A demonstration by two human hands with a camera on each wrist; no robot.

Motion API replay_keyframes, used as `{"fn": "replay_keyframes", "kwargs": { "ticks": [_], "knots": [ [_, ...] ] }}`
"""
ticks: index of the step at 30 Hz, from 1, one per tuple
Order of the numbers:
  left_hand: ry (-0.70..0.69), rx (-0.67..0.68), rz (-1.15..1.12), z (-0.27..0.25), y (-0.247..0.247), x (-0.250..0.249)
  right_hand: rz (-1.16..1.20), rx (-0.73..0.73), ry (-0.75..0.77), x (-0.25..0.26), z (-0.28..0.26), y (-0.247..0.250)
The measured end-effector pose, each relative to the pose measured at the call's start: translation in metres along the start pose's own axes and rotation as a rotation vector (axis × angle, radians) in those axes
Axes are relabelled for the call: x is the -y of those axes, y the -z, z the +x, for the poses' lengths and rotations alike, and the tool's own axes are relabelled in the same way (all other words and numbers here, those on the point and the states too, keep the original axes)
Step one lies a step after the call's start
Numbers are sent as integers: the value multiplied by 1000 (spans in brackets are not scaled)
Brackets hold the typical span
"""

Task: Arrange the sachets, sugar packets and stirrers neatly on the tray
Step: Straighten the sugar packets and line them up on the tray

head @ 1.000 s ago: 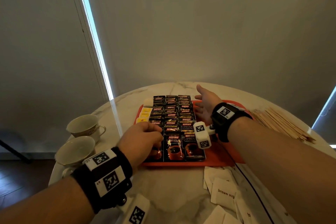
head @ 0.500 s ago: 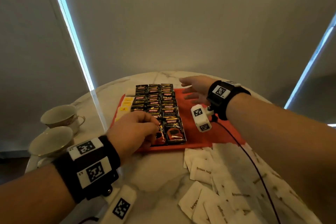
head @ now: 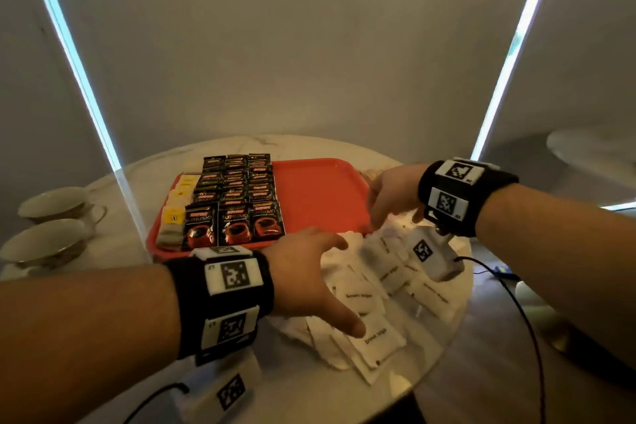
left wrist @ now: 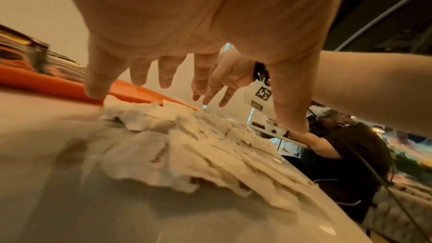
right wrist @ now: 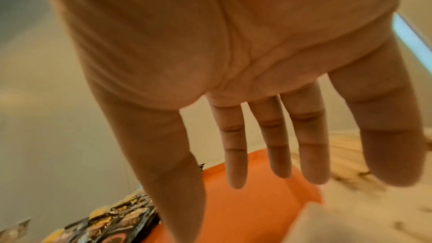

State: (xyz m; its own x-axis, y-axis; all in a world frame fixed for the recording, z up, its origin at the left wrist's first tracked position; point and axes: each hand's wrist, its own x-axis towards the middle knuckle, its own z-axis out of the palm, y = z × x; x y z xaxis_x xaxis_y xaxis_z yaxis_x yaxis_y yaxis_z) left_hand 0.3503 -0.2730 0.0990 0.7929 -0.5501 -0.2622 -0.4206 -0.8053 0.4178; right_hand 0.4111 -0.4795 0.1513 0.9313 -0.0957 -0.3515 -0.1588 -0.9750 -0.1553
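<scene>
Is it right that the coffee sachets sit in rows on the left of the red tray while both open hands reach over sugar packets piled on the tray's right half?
Not quite. The head view shows the sugar packets piled on the table in front of the red tray, whose right half is bare. The coffee sachets, left hand and right hand are as described.

dim warm room | bright daylight slits between blinds | wrist views motion-blurred | wide-angle bending at edges

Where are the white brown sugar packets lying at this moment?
In the head view the brown sugar packets lie heaped on the marble table, off the red tray, at its near right corner, beneath both hands.
</scene>
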Motion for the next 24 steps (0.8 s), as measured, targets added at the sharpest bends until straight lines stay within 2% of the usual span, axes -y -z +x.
{"fn": "replay_keyframes", "kwargs": {
  "ticks": [6, 9, 16, 20, 24],
  "knots": [
    [87, 104, 279, 14, -20, -15, -178, 129, -88, -37, -22, -16],
    [102, 88, 247, 16, -23, -13, -174, 208, -120, -44, -22, -29],
    [94, 6, 237, 12, -15, -7, -214, 162, 2, -33, -31, -44],
    [120, 2, 263, -3, -7, 12, -339, 117, 128, -9, -40, -52],
    [165, 11, 275, -27, 2, 36, -269, 156, 203, 23, -43, -61]
  ]
}}
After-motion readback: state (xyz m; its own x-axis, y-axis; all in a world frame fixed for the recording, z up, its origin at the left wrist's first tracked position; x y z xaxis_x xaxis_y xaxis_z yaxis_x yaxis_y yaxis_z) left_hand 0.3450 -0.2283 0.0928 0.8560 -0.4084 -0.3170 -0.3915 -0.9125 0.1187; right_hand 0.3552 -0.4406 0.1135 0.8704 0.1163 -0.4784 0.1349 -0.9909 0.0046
